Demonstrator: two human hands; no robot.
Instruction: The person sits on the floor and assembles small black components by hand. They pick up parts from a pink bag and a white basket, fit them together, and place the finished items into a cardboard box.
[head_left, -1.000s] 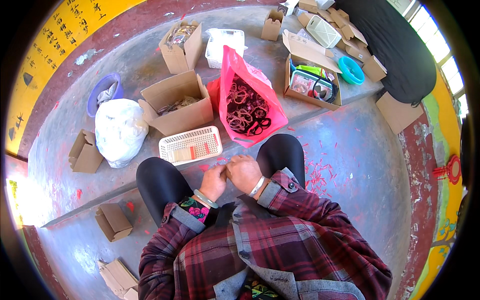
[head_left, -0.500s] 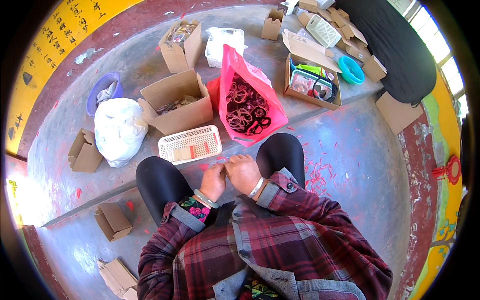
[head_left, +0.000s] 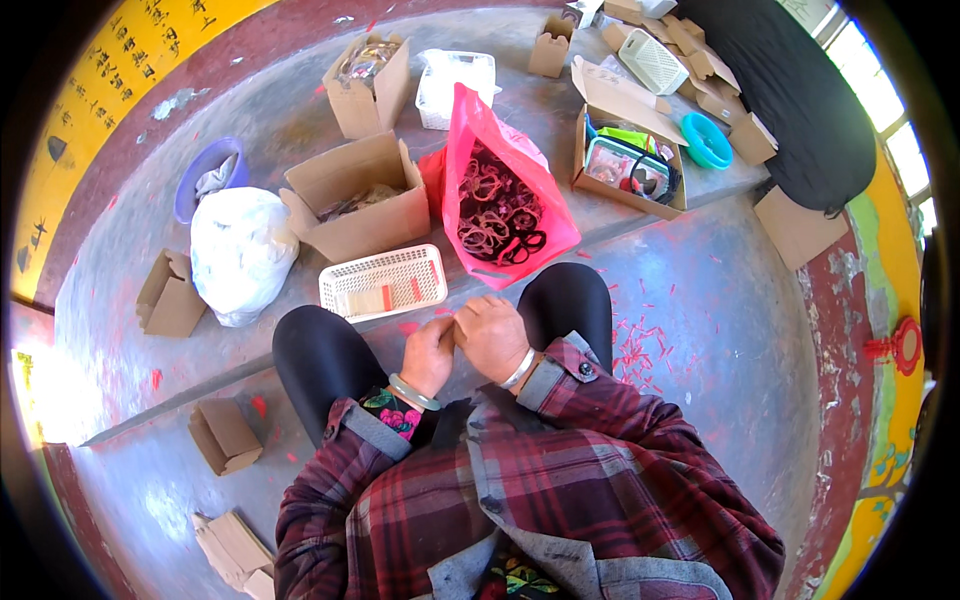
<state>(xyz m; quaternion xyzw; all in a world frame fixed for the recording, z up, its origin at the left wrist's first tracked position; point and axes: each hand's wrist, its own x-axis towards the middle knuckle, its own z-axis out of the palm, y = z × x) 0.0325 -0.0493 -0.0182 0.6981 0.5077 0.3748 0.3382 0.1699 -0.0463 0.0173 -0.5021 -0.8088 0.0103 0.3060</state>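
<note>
Between my knees, my left hand (head_left: pixel 428 360) and my right hand (head_left: pixel 493 340) are pressed together, both with fingers curled closed. Whatever they pinch is hidden beneath the fingers. Just beyond them lies a white slotted basket (head_left: pixel 420 254) holding pale cards (head_left: pixel 364 300) with a red-edged end and a few small red pieces. To its right, past my right hand, a bright pink plastic bag (head_left: pixel 553 215) gapes open, full of dark maroon and black loops (head_left: pixel 490 215) that look like hair ties.
An open cardboard box (head_left: pixel 370 225) stands behind the basket, beside a stuffed white bag (head_left: pixel 240 255) and a purple basin (head_left: pixel 185 200). Farther right are a box of supplies (head_left: pixel 590 185) and a turquoise basin (head_left: pixel 706 140). Red scraps (head_left: pixel 640 350) litter the floor near my right knee.
The view has shifted slightly. Both hands stay joined between the knees, with the right hand's fingers a little more raised over the left; nothing else has visibly moved.
</note>
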